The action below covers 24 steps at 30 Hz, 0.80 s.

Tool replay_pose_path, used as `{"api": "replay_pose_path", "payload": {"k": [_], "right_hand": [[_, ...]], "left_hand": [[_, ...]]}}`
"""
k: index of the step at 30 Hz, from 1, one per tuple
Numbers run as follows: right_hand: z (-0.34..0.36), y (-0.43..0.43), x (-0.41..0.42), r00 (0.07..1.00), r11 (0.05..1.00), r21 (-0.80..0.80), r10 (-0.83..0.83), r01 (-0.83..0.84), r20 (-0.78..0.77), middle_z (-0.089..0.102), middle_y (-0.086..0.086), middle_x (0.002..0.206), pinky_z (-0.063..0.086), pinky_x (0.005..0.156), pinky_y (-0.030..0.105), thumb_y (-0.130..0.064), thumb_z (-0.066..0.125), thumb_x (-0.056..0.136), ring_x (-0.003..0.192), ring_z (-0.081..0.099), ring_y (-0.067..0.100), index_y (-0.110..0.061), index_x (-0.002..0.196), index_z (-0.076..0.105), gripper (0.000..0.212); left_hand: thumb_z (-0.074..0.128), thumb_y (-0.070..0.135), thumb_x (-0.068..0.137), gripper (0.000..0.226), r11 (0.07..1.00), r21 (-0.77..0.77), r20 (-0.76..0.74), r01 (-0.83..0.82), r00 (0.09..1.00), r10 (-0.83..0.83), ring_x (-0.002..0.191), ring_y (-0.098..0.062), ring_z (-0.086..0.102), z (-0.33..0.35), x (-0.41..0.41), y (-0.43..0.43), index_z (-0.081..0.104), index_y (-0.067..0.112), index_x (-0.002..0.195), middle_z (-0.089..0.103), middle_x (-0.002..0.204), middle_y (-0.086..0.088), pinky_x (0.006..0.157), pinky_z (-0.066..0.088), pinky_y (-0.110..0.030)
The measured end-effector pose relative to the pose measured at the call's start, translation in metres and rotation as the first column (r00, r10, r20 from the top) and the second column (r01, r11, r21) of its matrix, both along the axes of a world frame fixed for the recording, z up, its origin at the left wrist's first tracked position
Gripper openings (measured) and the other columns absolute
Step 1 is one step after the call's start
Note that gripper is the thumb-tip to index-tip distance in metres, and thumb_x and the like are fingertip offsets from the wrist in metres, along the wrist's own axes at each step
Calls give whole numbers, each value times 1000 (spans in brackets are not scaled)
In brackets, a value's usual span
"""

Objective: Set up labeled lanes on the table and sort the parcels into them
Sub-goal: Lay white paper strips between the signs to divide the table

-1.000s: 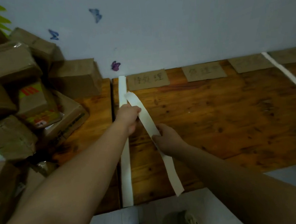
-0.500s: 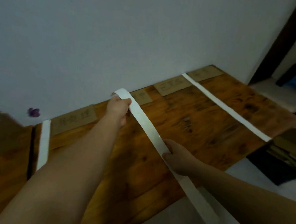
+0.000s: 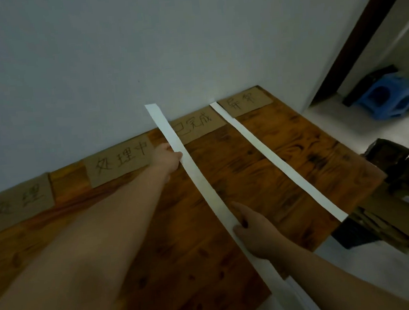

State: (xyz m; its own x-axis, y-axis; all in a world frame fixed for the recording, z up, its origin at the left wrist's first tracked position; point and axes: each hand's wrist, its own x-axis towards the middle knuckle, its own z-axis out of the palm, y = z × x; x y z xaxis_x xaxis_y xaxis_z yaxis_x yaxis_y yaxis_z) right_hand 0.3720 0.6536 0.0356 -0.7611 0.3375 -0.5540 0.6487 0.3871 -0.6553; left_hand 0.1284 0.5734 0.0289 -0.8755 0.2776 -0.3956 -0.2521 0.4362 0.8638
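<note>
A long white paper strip (image 3: 201,182) stretches over the wooden table (image 3: 262,174), from the wall down past the front edge. My left hand (image 3: 167,156) pinches it near its far end, between two cardboard labels (image 3: 121,162) (image 3: 196,128) lying along the wall. My right hand (image 3: 253,227) grips the strip near the front edge. The strip's top end sticks up against the wall. A second white strip (image 3: 274,160) lies flat to the right, beside a third label (image 3: 243,101). Another label (image 3: 16,205) lies at the far left.
The white wall runs along the table's back edge. A blue plastic stool (image 3: 387,94) stands on the floor at the right, beyond a dark door frame (image 3: 356,30). Dark cardboard pieces (image 3: 400,181) lie on the floor by the table's right end.
Both hands have carried the strip rightward along the table, from the left lane line to between the second and third labels. The view has swung right; the parcel pile has left the frame.
</note>
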Motion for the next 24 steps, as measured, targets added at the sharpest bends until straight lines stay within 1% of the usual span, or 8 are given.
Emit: {"api": "replay_pose_path", "payload": {"k": [3,6,8,12,14,16,18,24], "right_hand": [[-19,13,-16,1000,1000,-6,13,-13,26,46,-1,140,45,85,21,-19,44,101,117,52,17,-34,149,20,56],[-38,19,-28,999,999,0,37,-37,39,54,-5,120,45,61,9,-19,44,101,81,56,4,-34,144,32,48],[-50,23,-34,996,997,13,80,-81,49,53,-4,126,42,52,9,-19,44,101,69,55,4,-33,142,36,45],[-61,28,-46,988,988,1,153,-153,38,39,-3,147,43,90,16,-17,46,100,115,52,11,-27,145,35,47],[-63,30,-50,977,976,40,212,-213,39,36,-2,150,34,105,24,-17,46,99,134,38,16,-25,146,33,49],[-65,32,-53,954,951,77,298,-300,45,34,-1,150,30,109,27,-19,45,100,135,35,17,-24,148,30,51],[-68,35,-54,915,904,141,397,-404,73,30,1,150,32,110,30,-22,44,100,134,35,18,-25,149,26,52],[-80,46,-55,693,576,404,674,-710,256,9,5,158,17,115,45,-35,40,100,144,7,29,-24,150,20,55]], "left_hand": [[57,6,92,46,995,-95,6,35,999,-34,112,-29,57,-34,-21,9,45,9,136,55,131,-13,86,50,-32],[59,10,91,47,977,-207,31,41,999,-35,111,-28,58,-60,-35,12,46,13,136,56,131,-11,94,50,-39],[60,14,91,47,958,-279,22,63,998,-59,112,-29,57,-72,-43,16,47,13,136,56,130,-11,95,50,-40],[69,25,84,65,860,-509,-143,43,981,-134,124,-31,47,-78,-41,18,37,10,139,43,141,-13,98,44,-39],[68,37,84,83,767,-635,-264,87,909,-321,138,-31,28,-81,-31,12,22,12,147,23,153,-12,109,31,-43],[55,51,88,82,602,-754,-203,261,780,-592,145,-29,7,-89,-25,6,13,18,151,5,159,-5,116,18,-47],[43,58,91,79,487,-795,-73,362,739,-670,146,-26,-6,-99,-24,2,9,21,151,-3,160,-2,117,7,-49],[40,58,92,77,433,-834,-39,341,747,-664,146,-25,-10,-102,-32,8,6,22,152,-4,160,0,116,3,-50]]}}
